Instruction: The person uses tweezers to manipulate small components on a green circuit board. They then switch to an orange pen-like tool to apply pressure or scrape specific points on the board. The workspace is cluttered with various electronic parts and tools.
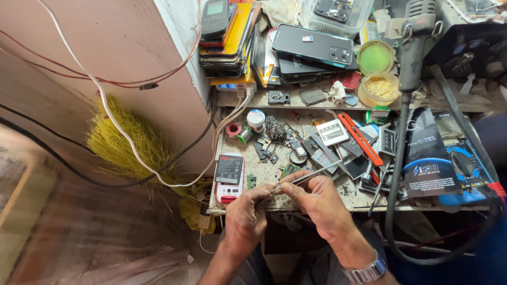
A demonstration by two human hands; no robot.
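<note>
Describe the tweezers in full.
The tweezers are slim, bare silvery metal, two thin arms lying close together. They lie nearly flat, slanting from the upper right down to a fine tip at the lower left. The right hand pinches them near the tip between thumb and fingers. The tip meets the fingertips of the left hand, above the bench's front edge. Whatever the tip grips is too small to make out.

Thin metal tweezers [309, 177] lie tilted; tips pinched.

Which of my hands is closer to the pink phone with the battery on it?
Left. The left hand is just right of the pink phone; the right hand is farther right, holding tweezers.
</note>
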